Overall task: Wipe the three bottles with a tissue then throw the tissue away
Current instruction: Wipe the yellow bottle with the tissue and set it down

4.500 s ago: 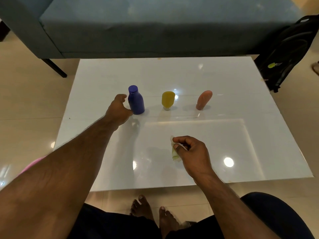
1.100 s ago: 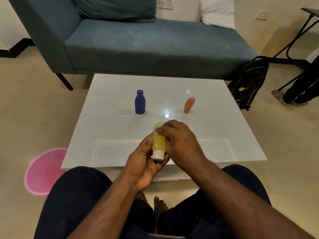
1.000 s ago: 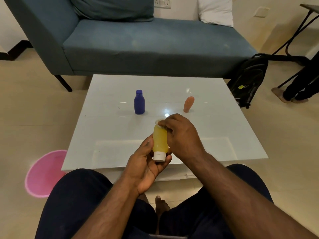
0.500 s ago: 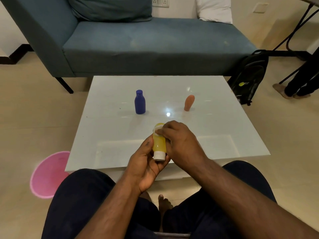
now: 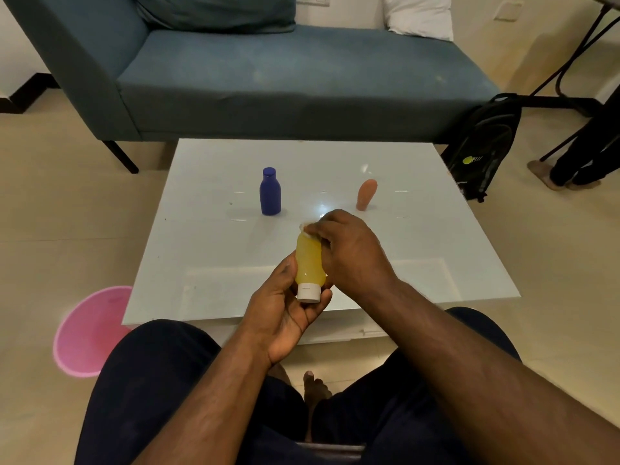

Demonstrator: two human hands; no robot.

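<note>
Yellow bottle [image 5: 309, 261] with white cap, blue bottle [image 5: 270, 193], orange bottle [image 5: 366, 194], pink bin [image 5: 90, 330].

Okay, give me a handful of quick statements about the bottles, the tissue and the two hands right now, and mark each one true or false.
1. The left hand holds the yellow bottle with its white cap pointing toward the person. True.
2. The blue bottle lies on its side on the table. False: it stands upright.
3. The right hand presses a tissue against the yellow bottle's far end. True.
4. The orange bottle is in the person's lap. False: it stands on the table, right of the blue one.
5. A pink round object sits on the floor left of the table. True.
</note>
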